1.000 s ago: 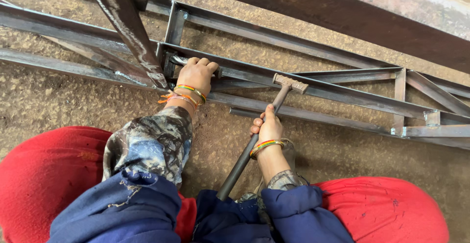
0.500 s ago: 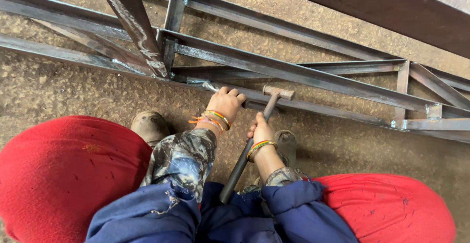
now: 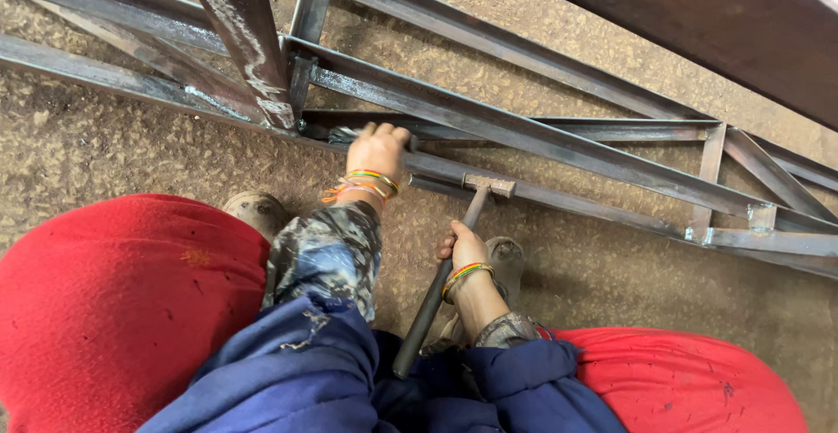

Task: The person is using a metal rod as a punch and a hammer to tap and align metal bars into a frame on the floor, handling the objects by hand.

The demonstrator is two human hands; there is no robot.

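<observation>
a rough, speckled brown concrete floor (image 3: 105, 145) carried a long welded frame of grey steel bars (image 3: 559, 149), its rails running from the upper left edge down toward the right edge, with short uprights and slanted braces between them. at the left, a scuffed dark steel post (image 3: 240, 40) rose from the frame, streaked pale along its face. just right of its foot, the left hand (image 3: 377, 149), with coloured thread bangles at the wrist, lay curled over the near rail, fingers wrapped on what looked like a small grey tool, too blurred to name. further right, the right hand (image 3: 464, 248) was clamped around the dark round shaft of a chipping hammer with a flat rusty steel head (image 3: 449, 267); the head rested on the near rail. the hands were apart, with bare floor between them.
</observation>
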